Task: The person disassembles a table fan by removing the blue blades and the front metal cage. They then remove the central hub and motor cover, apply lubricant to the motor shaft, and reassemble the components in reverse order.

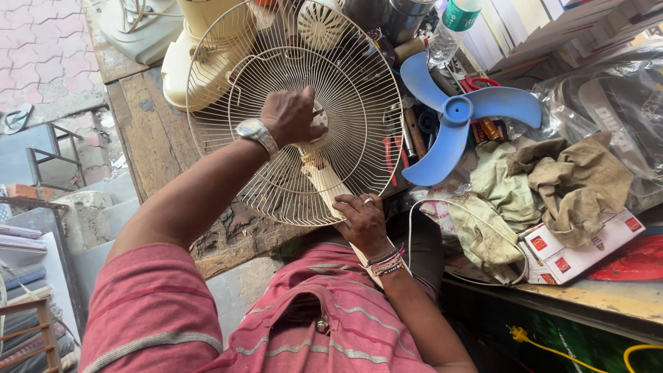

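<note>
The left hand point(293, 116) is curled tight on the middle of the round wire fan cage point(297, 110), while the right hand point(360, 221) presses flat, fingers together, on its rim at five o'clock, nearer the person.

Your left hand point(290, 116) is on the round cream wire fan guard point(293, 114), thin metal rods w/ a painted, slightly dull coat. Right hand point(361, 220) sits on the pale cream fan neck point(324, 181), prob. smooth plastic, scuffed matt. The blue three-blade fan propeller point(452, 114) is smooth plastic w/ a soft sheen. Brown wooden workbench top point(155, 135) looks rough and worn, edge chipped and splintery near you. The crumpled olive-beige rags point(552, 183) are soft matt cloth, stained. White and red cardboard box point(580, 249) is printed paper board, semi-gloss. Your silver wristwatch point(255, 132) is shiny metal; the wrist threads point(387, 262) are woven, matt.
</note>
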